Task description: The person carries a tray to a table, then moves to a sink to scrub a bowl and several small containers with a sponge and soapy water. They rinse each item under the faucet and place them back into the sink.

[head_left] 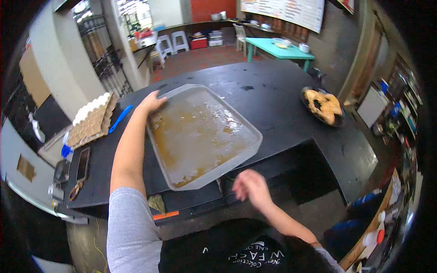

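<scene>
A large grey baking tray (195, 136) lies on the black table, its bottom wet with brownish-yellow grease. My left hand (154, 102) grips the tray's rim at the far left corner. Just off the tray's near edge, my right hand (253, 187) hangs in the air, slightly blurred. Its fingers are loosely bent and a little apart, with nothing visible in them. At the table's right end sits a dark pan (340, 119) holding golden-brown pieces of food (322, 105).
Egg cartons (98, 123) with white eggs stand at the left, beside a blue utensil (120, 119) and a phone (83, 164). The black table (268, 91) has a dark cut-out (305, 173) at its near side. A crumpled cloth (157, 204) lies by the front edge.
</scene>
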The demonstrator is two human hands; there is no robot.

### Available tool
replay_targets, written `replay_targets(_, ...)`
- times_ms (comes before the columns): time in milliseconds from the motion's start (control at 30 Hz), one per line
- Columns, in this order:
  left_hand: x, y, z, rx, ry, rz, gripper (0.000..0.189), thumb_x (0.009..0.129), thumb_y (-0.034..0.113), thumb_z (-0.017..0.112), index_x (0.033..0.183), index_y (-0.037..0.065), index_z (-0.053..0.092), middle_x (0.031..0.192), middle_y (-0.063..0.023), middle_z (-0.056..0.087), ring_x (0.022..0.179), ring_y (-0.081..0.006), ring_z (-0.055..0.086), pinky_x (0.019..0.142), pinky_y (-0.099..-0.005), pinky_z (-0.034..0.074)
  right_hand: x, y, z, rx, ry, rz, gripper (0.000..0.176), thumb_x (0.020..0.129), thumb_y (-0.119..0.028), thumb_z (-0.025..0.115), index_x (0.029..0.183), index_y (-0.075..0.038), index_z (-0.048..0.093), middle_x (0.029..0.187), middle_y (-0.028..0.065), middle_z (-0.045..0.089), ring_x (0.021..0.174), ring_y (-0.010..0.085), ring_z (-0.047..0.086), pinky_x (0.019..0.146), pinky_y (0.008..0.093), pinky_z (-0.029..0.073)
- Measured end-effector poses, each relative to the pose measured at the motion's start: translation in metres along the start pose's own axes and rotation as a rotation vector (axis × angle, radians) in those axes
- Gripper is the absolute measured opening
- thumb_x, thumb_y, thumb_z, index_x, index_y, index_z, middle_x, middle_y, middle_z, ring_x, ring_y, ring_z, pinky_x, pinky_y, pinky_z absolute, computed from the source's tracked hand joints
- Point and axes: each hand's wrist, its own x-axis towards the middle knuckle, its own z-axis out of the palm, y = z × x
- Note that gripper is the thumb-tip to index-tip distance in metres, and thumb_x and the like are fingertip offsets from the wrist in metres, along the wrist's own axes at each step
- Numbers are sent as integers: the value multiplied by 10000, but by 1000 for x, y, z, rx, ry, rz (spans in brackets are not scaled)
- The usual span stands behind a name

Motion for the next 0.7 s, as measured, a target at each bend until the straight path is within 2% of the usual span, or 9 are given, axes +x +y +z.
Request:
replay_targets(33,8,-2,10,-38,-16,-33,843,786,584,511,1332,-33,332,1359,-206,369,1280,-306,334,1066,-350,249,-6,-2,3,79,-134,224,407,927,-330,435,1188,-20,477,946,150,625,616,181,623,471,222,461)
replay_targets(67,16,-3,19,-74,-38,-64,850,785,596,502,1331,-34,334,1363,-210,362,1279,-306,337,1063,-351,253,-9,-1,12,128,-153,212,424,931,-340,425,1203,-17,460,1006,151,610,645,182,632,479,230,470)
replay_targets(133,32,10,-5,-103,-156,-196,878,767,615,511,1338,-26,327,1363,-207,364,1272,-297,354,1045,-340,284,-5,-4,27,333,-148,161,471,929,-373,432,1247,-26,399,1073,149,581,758,221,636,597,294,507)
replay_targets(167,45,8,1,-34,-153,-141,849,738,631,536,1259,-33,447,1274,-215,470,1186,-290,463,971,-349,374,-2,-7,25,407,-138,142,487,926,-385,438,1254,-30,380,1098,146,565,812,237,633,652,317,515)
replay_targets(200,54,9,7,31,-227,-86,775,707,627,578,1088,-48,585,1074,-207,605,1018,-282,580,839,-363,451,-2,-7,22,409,-120,144,482,930,-376,433,1256,-26,375,1114,146,552,868,244,617,701,327,507)
replay_targets(267,46,26,0,121,-165,-58,680,682,596,630,897,-49,654,860,-178,657,857,-279,627,741,-374,466,6,-4,23,442,-107,124,473,938,-359,424,1260,-18,365,1147,145,528,981,256,586,798,347,490)
replay_targets(400,44,36,-10,186,-249,-54,627,655,561,679,824,-42,668,771,-169,654,785,-278,634,703,-364,471,1,-1,25,450,-5,31,462,945,-329,426,1287,-37,321,1161,111,502,1034,224,546,854,369,474)
replay_targets(533,31,53,-11,186,-234,50,622,643,545,700,797,-56,662,725,-174,643,713,-280,634,652,-362,476,-11,6,10,508,66,-76,433,924,-357,467,1188,-21,396,1093,104,528,952,202,561,789,348,494)
replay_targets(700,26,128,-34,256,-207,87,627,641,532,705,805,-71,649,752,-193,643,755,-297,632,688,-375,475,-34,-16,-14,497,102,-127,404,932,-338,456,1179,-23,400,1072,98,546,947,195,568,784,339,495)
